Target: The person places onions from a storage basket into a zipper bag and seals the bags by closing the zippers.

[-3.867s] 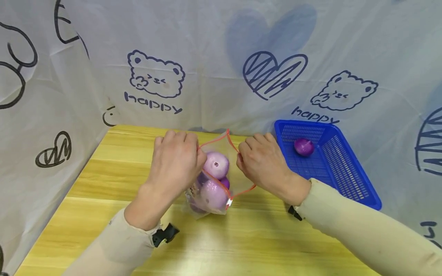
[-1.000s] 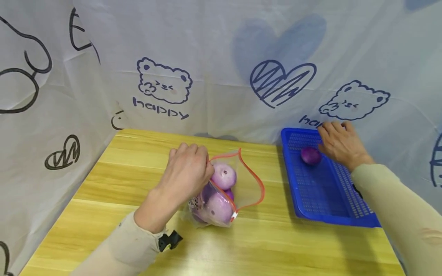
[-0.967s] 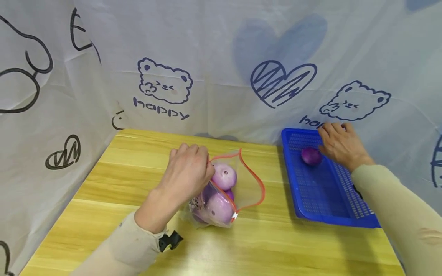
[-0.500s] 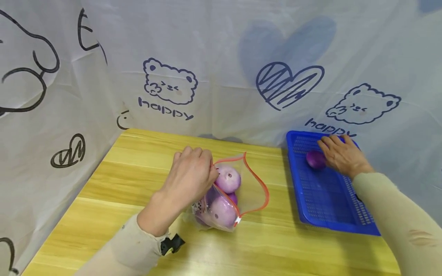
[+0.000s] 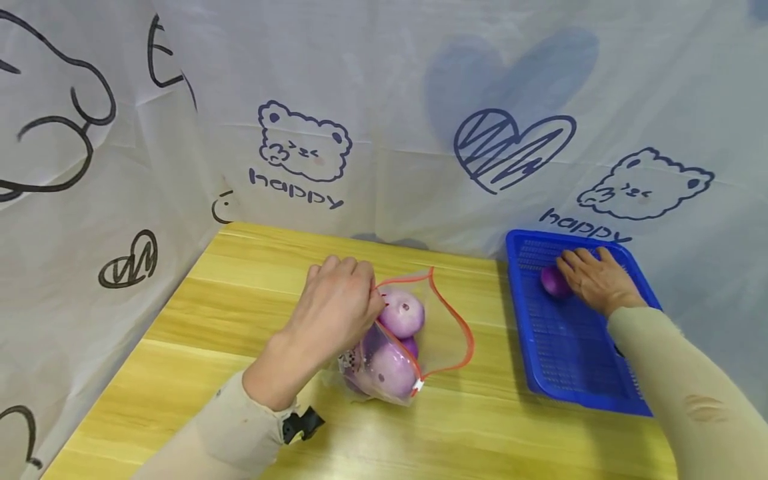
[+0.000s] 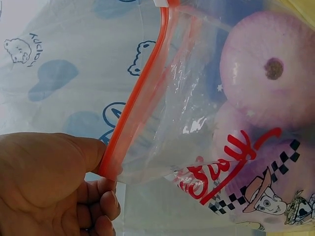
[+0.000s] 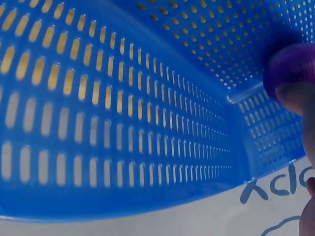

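Observation:
My left hand [image 5: 339,300] pinches the orange-red zip edge of a clear zip bag [image 5: 447,333]. In the left wrist view the thumb [image 6: 91,152] lies over the strip, fingers curled beneath. Spread at the mouth, the bag holds several onions; a pale purple onion [image 5: 402,312] sits on top. A white slider [image 5: 418,385] hangs at the strip's near end. Inside the blue basket [image 5: 528,353], my right hand [image 5: 597,280] grips a dark purple onion [image 5: 553,283] from its right side. The right wrist view shows the thumb against this onion [image 7: 285,73]; the other fingers are mostly hidden there.
A yellow wood-grain table [image 5: 252,260] carries the bag and, to its right, the basket with slotted walls. Behind and to the left hangs a white cloth [image 5: 384,133] printed with bears and hearts. Dark straps [image 5: 303,425] show at the left wrist.
My right hand has left the bag's mouth, reached over the basket and lowered onto the dark purple onion. My left hand keeps its pinch on the bag. The view has shifted slightly.

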A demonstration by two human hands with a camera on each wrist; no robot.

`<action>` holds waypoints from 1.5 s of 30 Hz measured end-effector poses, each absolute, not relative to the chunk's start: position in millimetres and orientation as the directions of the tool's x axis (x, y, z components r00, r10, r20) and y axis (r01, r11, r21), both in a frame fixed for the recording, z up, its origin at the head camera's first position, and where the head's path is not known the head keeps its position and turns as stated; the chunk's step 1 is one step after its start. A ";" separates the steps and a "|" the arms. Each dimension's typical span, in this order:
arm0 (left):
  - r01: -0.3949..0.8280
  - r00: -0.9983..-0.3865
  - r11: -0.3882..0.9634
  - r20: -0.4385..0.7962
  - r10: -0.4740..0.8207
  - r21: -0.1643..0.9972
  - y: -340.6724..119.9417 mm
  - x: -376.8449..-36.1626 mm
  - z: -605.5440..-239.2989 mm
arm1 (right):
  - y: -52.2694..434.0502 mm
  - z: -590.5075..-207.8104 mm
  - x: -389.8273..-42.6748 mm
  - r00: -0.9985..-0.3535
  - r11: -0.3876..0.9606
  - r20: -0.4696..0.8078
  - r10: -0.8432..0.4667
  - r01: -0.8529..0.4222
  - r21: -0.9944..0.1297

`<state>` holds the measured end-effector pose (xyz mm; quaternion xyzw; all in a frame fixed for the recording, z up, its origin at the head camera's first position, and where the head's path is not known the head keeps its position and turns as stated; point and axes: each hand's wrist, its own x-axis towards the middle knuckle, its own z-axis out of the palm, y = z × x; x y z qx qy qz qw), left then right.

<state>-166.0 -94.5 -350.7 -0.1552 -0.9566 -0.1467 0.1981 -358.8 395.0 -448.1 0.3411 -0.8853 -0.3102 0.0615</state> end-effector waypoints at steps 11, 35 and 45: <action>0.392 -0.854 0.897 0.444 0.272 0.203 -91.3 -165.7 -350.9 | 403.4 -464.2 -353.5 -0.762 0.609 -0.074 -0.643 -0.568 0.554; 0.376 -0.860 0.903 0.442 0.255 0.211 -95.3 -164.7 -353.5 | 396.0 -480.2 -361.1 -0.710 0.695 0.184 -0.680 -0.543 0.472; 0.370 -0.861 0.905 0.443 0.250 0.210 -96.1 -163.9 -355.5 | 388.9 -485.4 -364.5 -0.722 0.767 0.294 -0.626 -0.504 0.397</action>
